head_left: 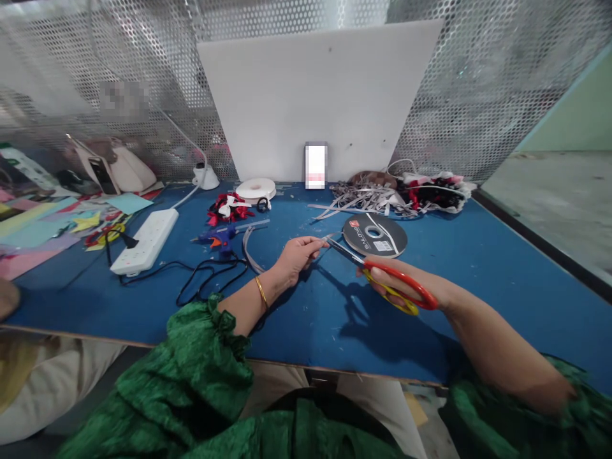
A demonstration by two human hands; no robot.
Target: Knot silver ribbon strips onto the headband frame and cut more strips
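My left hand [299, 258] is closed in a pinch on a thin pale ribbon [327, 238] above the middle of the blue table. In my right hand [396, 284] is a pair of scissors [406, 280] with one red and one yellow handle loop. The scissor blades point left, and their tips meet the ribbon just beside my left fingertips; whether the blades are parted is too small to tell. Behind the scissors lies a black ribbon spool [375, 234] with a white label. A loop of grey ribbon [248, 248] lies left of my left hand.
A blue glue gun [218, 238] with a black cord and a white power strip [146, 242] are on the left. Red-and-black bows [228, 208] and a white ribbon roll [255, 189] stand behind. Cut grey ribbons [370, 197] are heaped at the back right. A phone [316, 166] leans on a white board [315, 95].
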